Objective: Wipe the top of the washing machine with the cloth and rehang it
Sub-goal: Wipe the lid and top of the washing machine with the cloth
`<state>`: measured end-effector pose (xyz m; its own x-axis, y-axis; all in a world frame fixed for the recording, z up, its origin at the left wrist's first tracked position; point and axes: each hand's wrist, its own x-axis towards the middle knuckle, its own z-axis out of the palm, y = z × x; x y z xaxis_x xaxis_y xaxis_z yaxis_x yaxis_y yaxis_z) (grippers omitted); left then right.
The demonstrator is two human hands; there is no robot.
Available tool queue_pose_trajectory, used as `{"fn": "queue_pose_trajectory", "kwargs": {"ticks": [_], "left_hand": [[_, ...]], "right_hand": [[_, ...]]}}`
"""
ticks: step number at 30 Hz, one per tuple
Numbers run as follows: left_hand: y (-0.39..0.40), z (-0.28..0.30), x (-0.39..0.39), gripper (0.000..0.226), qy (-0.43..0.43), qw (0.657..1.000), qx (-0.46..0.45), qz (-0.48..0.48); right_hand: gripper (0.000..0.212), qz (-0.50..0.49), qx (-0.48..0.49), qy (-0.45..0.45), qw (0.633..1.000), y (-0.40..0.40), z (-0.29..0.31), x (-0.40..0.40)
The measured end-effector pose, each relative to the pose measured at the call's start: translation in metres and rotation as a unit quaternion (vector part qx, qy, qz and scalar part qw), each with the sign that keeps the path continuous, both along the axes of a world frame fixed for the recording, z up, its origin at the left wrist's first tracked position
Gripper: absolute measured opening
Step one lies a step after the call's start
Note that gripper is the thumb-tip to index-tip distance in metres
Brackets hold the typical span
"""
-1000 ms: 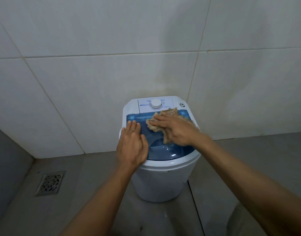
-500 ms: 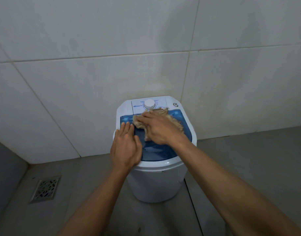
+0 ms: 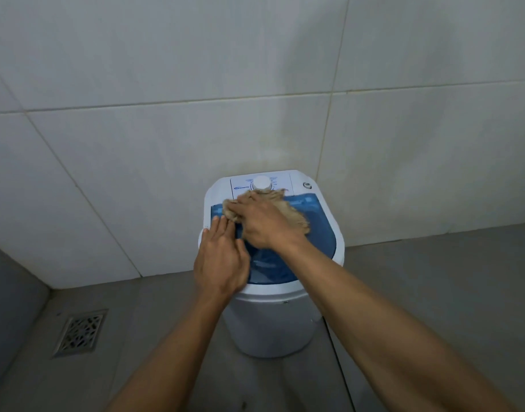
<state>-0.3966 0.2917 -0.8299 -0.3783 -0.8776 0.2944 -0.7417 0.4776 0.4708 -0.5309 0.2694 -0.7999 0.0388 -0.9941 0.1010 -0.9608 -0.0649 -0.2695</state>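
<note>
A small white washing machine (image 3: 270, 322) with a translucent blue lid (image 3: 317, 230) stands on the floor against the tiled wall. A white dial (image 3: 261, 182) sits on its rear control panel. My right hand (image 3: 261, 221) lies flat on a tan, frayed cloth (image 3: 294, 218) and presses it onto the rear left part of the lid, just in front of the dial. My left hand (image 3: 222, 260) rests flat, fingers straight, on the lid's front left edge. Most of the cloth is hidden under my right hand.
A metal floor drain grate (image 3: 79, 333) is set into the grey floor at the lower left. White wall tiles (image 3: 166, 129) rise directly behind the machine. A small round button (image 3: 306, 184) sits right of the dial.
My right hand has slid the cloth leftward across the rear of the lid, toward my left hand's fingertips. The left hand stays flat on the lid's front left edge.
</note>
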Motion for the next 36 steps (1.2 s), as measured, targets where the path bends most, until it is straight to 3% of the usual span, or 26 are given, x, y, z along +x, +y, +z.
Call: {"fn": "queue_pose_trajectory", "kwargs": {"ticks": [4, 11, 16, 21, 25, 30, 33, 36], "left_hand": [[0.001, 0.001, 0.002, 0.039, -0.005, 1.0, -0.002, 0.0], [-0.002, -0.005, 0.002, 0.031, -0.011, 1.0, -0.008, 0.007], [-0.004, -0.008, 0.002, 0.036, -0.01, 1.0, -0.017, 0.0], [-0.004, -0.007, 0.002, 0.031, -0.009, 1.0, -0.021, -0.001], [-0.002, -0.005, 0.001, 0.034, -0.008, 1.0, -0.017, 0.004], [0.0, -0.002, 0.001, 0.036, -0.012, 1.0, -0.005, 0.012], [0.001, -0.001, 0.001, 0.034, -0.012, 1.0, -0.003, 0.012], [0.001, -0.001, 0.001, 0.034, -0.013, 1.0, -0.006, 0.013]], "right_hand": [[0.081, 0.006, 0.014, -0.048, 0.999, 0.005, -0.001, -0.02], [0.078, -0.131, 0.001, -0.09, 0.987, 0.051, 0.003, -0.098], [0.048, -0.091, -0.042, -0.069, 0.993, 0.072, -0.013, -0.073], [0.043, -0.049, -0.071, -0.038, 0.996, 0.101, -0.022, -0.083], [0.038, -0.092, -0.085, -0.049, 0.991, 0.113, -0.022, -0.091], [0.046, -0.041, -0.078, 0.001, 0.996, 0.125, -0.02, -0.072], [0.038, -0.015, -0.091, -0.018, 0.996, 0.127, -0.02, -0.074], [0.032, -0.057, -0.12, -0.05, 0.99, 0.121, -0.014, -0.086]]}}
